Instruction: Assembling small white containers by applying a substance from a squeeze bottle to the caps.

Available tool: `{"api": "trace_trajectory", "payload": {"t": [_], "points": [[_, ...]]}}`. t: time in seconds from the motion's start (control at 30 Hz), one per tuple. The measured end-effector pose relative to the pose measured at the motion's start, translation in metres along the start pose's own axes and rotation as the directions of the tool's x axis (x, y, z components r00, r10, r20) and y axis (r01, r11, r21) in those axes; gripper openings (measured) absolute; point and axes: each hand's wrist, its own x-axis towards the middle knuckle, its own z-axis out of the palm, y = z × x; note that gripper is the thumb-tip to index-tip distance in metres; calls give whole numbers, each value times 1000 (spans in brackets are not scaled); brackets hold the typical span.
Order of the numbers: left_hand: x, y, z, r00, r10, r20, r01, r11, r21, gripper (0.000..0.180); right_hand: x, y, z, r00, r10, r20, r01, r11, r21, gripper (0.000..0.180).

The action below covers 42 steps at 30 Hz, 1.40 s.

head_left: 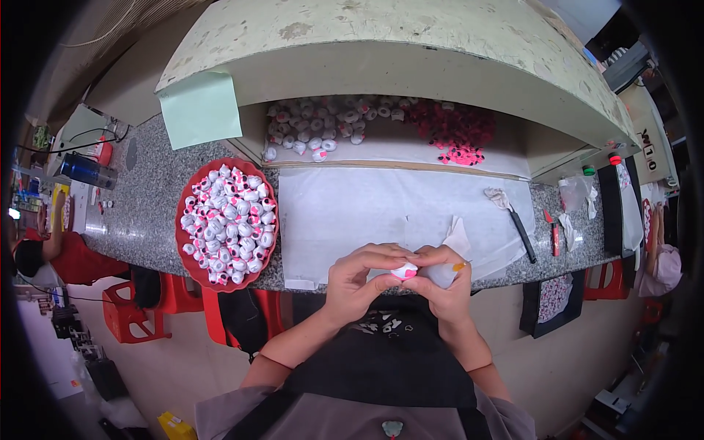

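Close in front of me, at the table's near edge, my left hand [359, 282] and my right hand [447, 286] meet around a small white and pink figure part [404, 271]. Fingers and thumbs of both hands pinch it from the two sides. Tucked in my right hand as well is a translucent squeeze bottle [440, 276] with a yellowish tip, partly covered by the fingers. Left of my hands stands a red scalloped bowl [181, 246], heaped with similar white parts [229, 220] that carry pink and black marks.
A shelf compartment ahead holds white parts [312, 128] and pink ones [462, 136]. White paper [345, 220] covers the granite table. A black-handled tool [522, 235] and a red cutter [554, 238] lie to the right. Red stools [136, 315] stand below; other people sit at both sides.
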Motion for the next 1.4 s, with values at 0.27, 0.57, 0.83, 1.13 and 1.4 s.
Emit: {"api": "trace_trajectory", "payload": {"t": [0.27,0.57,0.83,1.13,1.4], "points": [[2,2,-7,996,-56,64,56,998,-12,22,-1,-1,-1,1000,10,-3,-10,1000,-2,21],[4,8,-5,998,-36,46,29,989,143,26,1,-9,2,995,89,-44,-91,995,-45,23],[3,2,-16,998,-28,55,22,993,112,26,3,-4,5,994,107,-35,-108,994,-25,22],[-7,-1,-23,993,-11,120,6,999,48,21,-3,-4,11,995,101,7,-101,995,15,20],[-14,-3,-42,1000,14,9,-13,995,-97,22,12,2,28,981,181,67,-163,963,-213,19]]}}
